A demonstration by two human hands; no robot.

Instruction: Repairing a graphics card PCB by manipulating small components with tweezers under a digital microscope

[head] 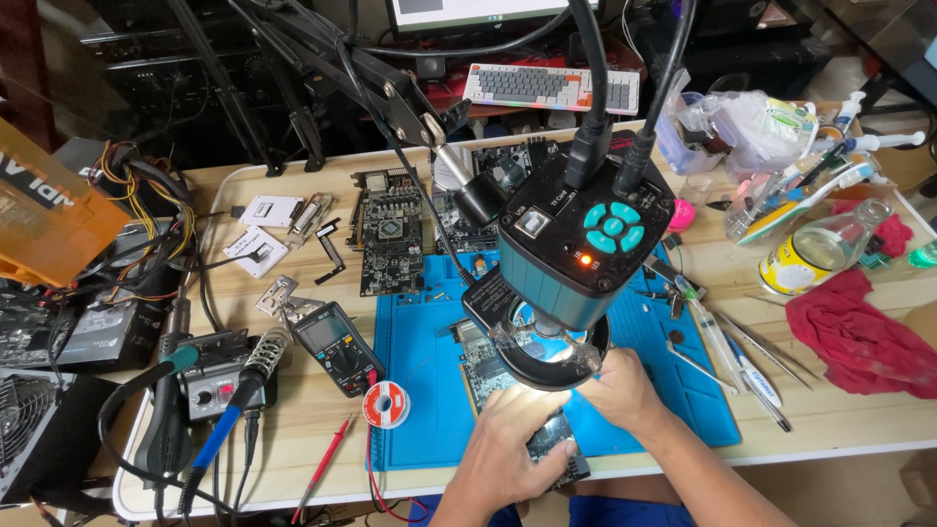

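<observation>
Near the tabletop's front edge, on the blue mat (420, 390), we curl our left hand (508, 444), grip clamped on the circuit board (547, 444); our right hand (620, 390) reaches beneath the microscope (576, 244), its grip hidden.

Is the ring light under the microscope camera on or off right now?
On. The ring light glows bright white underneath and lights the circuit board that the left hand and right hand are holding on the blue mat.
</observation>
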